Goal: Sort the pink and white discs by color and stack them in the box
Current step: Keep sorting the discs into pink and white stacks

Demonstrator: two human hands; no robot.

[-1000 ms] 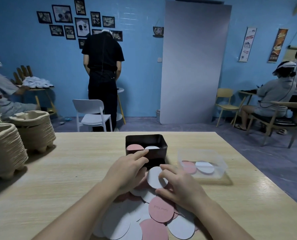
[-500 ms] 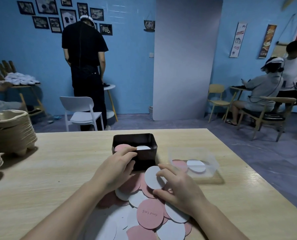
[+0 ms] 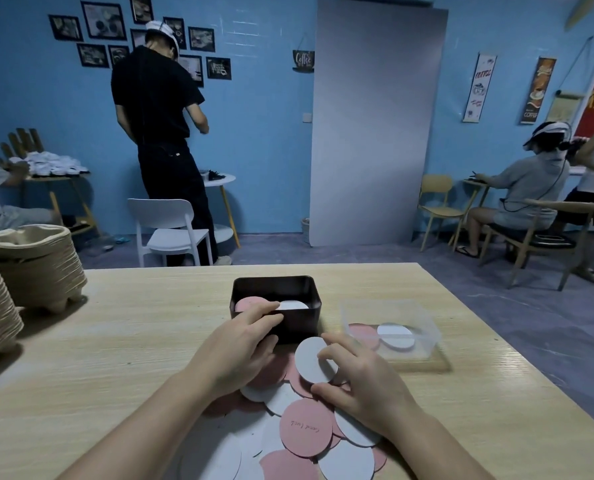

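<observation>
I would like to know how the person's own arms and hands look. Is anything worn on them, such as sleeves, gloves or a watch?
The left forearm and the right forearm are bare down to the picture's lower edge; no sleeve shows. The left hand and the right hand wear no gloves. No watch, bracelet, ring, cable or marking is visible on either.

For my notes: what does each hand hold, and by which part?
The right hand pinches a white disc by its right edge. The left hand lies on the near rim of the black box; whether it grips cannot be told.
</observation>
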